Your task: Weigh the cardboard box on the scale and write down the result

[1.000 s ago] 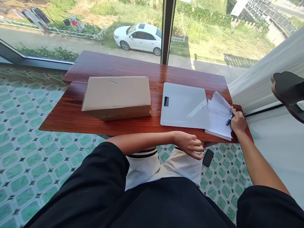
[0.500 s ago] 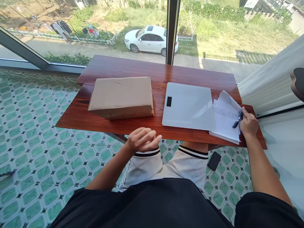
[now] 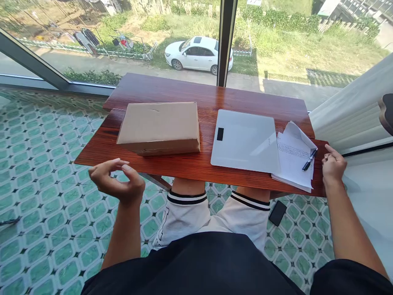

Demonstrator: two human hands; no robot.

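My left hand [image 3: 118,180] is in the air by the front left edge of the wooden table [image 3: 184,164], just in front of the cardboard box [image 3: 158,123]. Its thumb and fingers curve with a gap between them, holding nothing. At the table's right end is my right hand [image 3: 334,166], with one finger stretched out, the others partly curled, and no object visible in it. To its left, a black pen [image 3: 309,159] lies on handwritten paper sheets [image 3: 291,164], whose top corner curls up. A flat white glass scale [image 3: 245,139] with a dark display lies beside the sheets.
A dark phone [image 3: 278,213] lies on the green tiled floor [image 3: 61,213] below the table. Window glass with a dark upright frame [image 3: 225,45] stands behind the table, and a white curtain [image 3: 353,102] hangs at the right. Outside is a parked white car [image 3: 196,55].
My right hand has come away from the pen and sheets and moved right to the table's end. My left hand has moved left, toward the front of the box, and its fingers have spread.
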